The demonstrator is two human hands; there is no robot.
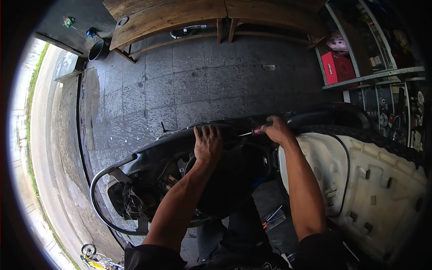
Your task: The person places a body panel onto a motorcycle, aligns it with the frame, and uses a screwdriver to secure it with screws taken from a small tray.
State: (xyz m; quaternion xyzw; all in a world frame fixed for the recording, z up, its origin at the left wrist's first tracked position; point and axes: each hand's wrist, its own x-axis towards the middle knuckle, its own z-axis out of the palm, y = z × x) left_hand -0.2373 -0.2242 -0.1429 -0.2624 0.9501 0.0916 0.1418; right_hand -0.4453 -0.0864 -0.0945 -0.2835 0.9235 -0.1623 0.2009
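A scooter body with black panels (pixel 162 139) lies across my view, its metal rail (pixel 96 202) curving round the left end and a dark open storage well (pixel 225 175) in the middle. My left hand (pixel 208 145) grips the panel's upper edge with fingers curled over it. My right hand (pixel 276 131) holds a screwdriver (pixel 257 130) with a red and black handle, its thin shaft pointing left at that edge, just right of my left hand. Whether the tip touches a fastener I cannot tell. The seat's pale plastic underside (pixel 373 193) is turned up at the right.
Wooden benches (pixel 166 18) stand across the tiled floor (pixel 189 81). Metal shelves (pixel 360 76) with a red box (pixel 337 67) are at upper right, a black bucket (pixel 96 49) at upper left. Loose tools (pixel 272 220) lie below the scooter. A small yellow bicycle (pixel 96 261) is at lower left.
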